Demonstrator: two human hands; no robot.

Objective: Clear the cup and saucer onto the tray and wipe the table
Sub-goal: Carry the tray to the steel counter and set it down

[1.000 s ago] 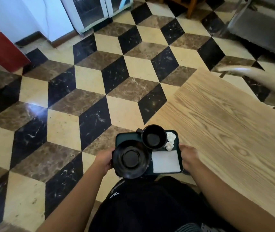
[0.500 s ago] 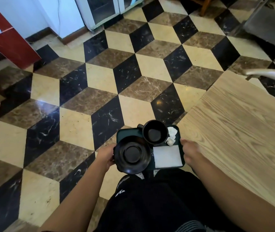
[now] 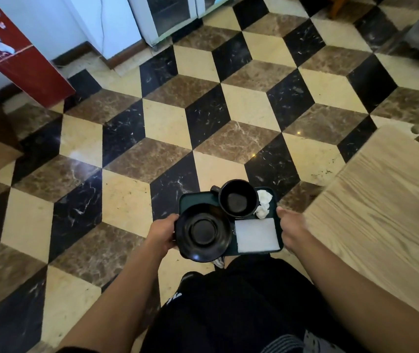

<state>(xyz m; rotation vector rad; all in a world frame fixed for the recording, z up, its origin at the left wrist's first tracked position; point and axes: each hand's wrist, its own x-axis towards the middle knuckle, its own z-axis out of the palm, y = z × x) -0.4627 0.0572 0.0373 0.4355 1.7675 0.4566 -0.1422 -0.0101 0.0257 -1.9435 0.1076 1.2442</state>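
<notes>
Tray (image 3: 190, 200), dark green and rectangular, hangs in the air over the chequered marble floor (image 3: 167, 123), carried at waist height with its long axis running from nine to three o'clock between the two hands. The left hand (image 3: 161, 234) grips the nine o'clock edge, thumb curled over the rim beside the black saucer (image 3: 203, 231); the right hand (image 3: 291, 229) grips the three o'clock edge, thumb on top, its fingers hidden under the tray. Neither hand has any slack; both are closed round the rim.

On the tray the saucer sits at seven o'clock and overhangs the near edge a little. The black cup (image 3: 237, 198) stands upright at twelve o'clock, handle towards ten. A crumpled tissue (image 3: 263, 203) lies at two o'clock, touching the cup, and a white folded cloth (image 3: 256, 234) lies flat at four o'clock.

The wooden table (image 3: 381, 212) lies at three o'clock, just beside the right hand, so that hand is the nearer one. Clearing looks done. Judging by the clean-looking cloth, wiping may still remain, which would mean setting the tray down first.
</notes>
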